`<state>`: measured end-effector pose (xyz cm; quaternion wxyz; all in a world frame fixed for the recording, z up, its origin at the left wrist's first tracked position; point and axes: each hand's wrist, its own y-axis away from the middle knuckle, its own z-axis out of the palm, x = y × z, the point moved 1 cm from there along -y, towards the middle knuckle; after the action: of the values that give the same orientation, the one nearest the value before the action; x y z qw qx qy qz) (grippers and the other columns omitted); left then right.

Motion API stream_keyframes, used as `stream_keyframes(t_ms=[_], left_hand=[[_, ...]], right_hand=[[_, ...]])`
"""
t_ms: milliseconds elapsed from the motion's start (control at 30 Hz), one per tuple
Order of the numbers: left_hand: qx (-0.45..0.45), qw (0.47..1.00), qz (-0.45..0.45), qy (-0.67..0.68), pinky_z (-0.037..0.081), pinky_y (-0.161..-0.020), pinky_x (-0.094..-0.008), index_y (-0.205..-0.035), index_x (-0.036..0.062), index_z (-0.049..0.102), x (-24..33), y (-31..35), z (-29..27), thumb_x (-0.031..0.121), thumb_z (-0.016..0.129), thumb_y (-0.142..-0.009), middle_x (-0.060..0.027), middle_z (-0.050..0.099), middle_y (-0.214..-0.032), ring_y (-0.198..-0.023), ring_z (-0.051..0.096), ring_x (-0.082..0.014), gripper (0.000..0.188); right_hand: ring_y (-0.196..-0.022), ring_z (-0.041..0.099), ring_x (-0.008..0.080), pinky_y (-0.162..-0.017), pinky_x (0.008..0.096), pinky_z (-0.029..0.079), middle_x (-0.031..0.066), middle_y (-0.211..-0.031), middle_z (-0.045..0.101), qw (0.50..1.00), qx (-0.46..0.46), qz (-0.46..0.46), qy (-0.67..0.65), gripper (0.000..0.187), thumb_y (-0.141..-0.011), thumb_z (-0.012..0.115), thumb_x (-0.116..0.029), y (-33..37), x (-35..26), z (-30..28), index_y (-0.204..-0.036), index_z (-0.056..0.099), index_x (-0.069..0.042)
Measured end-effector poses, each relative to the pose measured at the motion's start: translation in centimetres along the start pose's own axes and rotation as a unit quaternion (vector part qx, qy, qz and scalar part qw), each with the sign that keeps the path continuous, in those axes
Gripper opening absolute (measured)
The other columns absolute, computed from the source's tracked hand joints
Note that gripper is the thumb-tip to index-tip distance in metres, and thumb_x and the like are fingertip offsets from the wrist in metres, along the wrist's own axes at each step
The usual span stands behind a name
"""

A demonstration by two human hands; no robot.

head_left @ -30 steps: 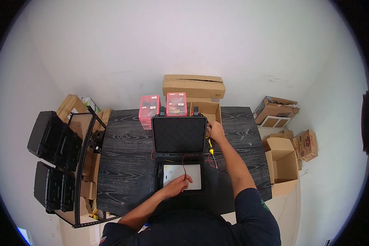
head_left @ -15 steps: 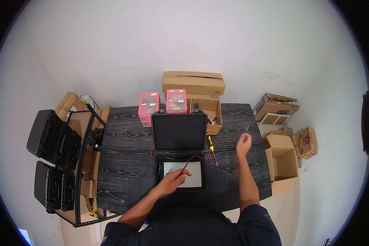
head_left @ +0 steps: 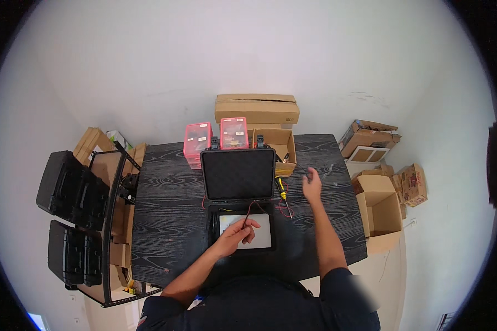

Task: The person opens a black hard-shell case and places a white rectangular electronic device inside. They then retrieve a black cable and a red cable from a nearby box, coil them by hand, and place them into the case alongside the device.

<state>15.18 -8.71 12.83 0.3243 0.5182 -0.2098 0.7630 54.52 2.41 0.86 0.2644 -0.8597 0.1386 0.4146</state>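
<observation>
My left hand [head_left: 236, 236] is above the open black case [head_left: 277, 243], closed on the end of a thin red and black wire [head_left: 250, 208]. The wire arcs from my fingers toward the right side of the case. Inside the case lies a pale grey panel [head_left: 263, 238], partly hidden by that hand. The lid [head_left: 238, 174] stands raised, showing dark foam. My right hand [head_left: 312, 186] is over the table, right of the lid, fingers curled around a thin dark thing too blurred to name. Left of it lies a yellow and black screwdriver [head_left: 281, 188] beside looped red wire.
Behind the lid stand two pink-framed clear plastic boxes [head_left: 197, 144] and an open cardboard box [head_left: 284, 149] with tools. A long cardboard box [head_left: 257, 107] lies against the wall. Black cases [head_left: 66, 185] sit on a rack at left; an open carton [head_left: 382, 212] is beyond the table's right edge.
My right hand has moved left and slightly farther away, and a thin dark thing now shows at its fingers. My left hand stays over the case with the wire, moved only a little.
</observation>
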Motion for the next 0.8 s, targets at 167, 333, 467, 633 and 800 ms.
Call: stream_keyframes(t_ms=[167,333,467,633,800], left_hand=[[-0.022,1.000,-0.005,-0.004,0.043,-0.076,-0.0282,-0.130,0.0014,0.059,-0.5,-0.1,0.4,0.018,0.046,-0.112,-0.0005,0.054,-0.086,-0.081,0.052,-0.0111,0.028],[-0.007,1.000,-0.005,-0.011,0.044,-0.082,-0.0308,-0.130,0.0011,0.060,-0.8,0.7,-0.3,0.022,0.048,-0.113,-0.0013,0.056,-0.087,-0.082,0.053,-0.0128,0.030],[-0.003,0.999,-0.006,-0.032,0.046,-0.090,-0.0332,-0.134,0.0001,0.059,-0.7,1.0,-0.7,0.026,0.047,-0.114,-0.0020,0.057,-0.087,-0.086,0.056,-0.0140,0.035],[-0.023,0.999,0.014,-0.034,0.045,-0.104,-0.0395,-0.144,0.0006,0.054,0.3,0.3,-0.2,0.032,0.045,-0.114,-0.0055,0.065,-0.092,-0.098,0.064,-0.0178,0.044],[-0.025,0.999,-0.019,0.019,0.044,-0.109,-0.0431,-0.151,0.0043,0.046,1.0,-0.9,-0.4,0.042,0.048,-0.111,-0.0103,0.072,-0.101,-0.107,0.067,-0.0214,0.055]], right_hand=[[-0.089,0.074,0.0331,-0.083,0.0431,0.056,0.0188,-0.110,0.075,0.995,-0.026,0.016,0.090,0.032,-0.097,0.067,-0.015,-3.6,1.4,3.1,-0.125,0.064,0.001],[-0.075,0.069,0.0226,-0.071,0.0394,0.054,0.0129,-0.081,0.072,0.993,0.113,-0.028,0.007,0.022,-0.102,0.064,-0.019,-5.0,-2.9,1.9,-0.109,0.070,0.001],[-0.072,0.062,0.0158,-0.070,0.0338,0.051,0.0098,-0.076,0.065,0.989,0.141,0.035,-0.038,0.025,-0.103,0.066,-0.023,-4.4,-3.0,-1.6,-0.108,0.069,0.001],[-0.087,0.070,0.0230,-0.080,0.0371,0.055,0.0151,-0.104,0.072,0.978,0.169,-0.035,0.121,0.032,-0.097,0.068,-0.016,-0.9,1.1,-5.1,-0.125,0.067,0.000],[-0.114,0.068,0.0275,-0.096,0.0390,0.053,0.0162,-0.133,0.066,0.989,-0.095,-0.064,-0.095,0.047,-0.092,0.070,-0.006,5.0,-11.9,-3.1,-0.138,0.061,-0.002]])
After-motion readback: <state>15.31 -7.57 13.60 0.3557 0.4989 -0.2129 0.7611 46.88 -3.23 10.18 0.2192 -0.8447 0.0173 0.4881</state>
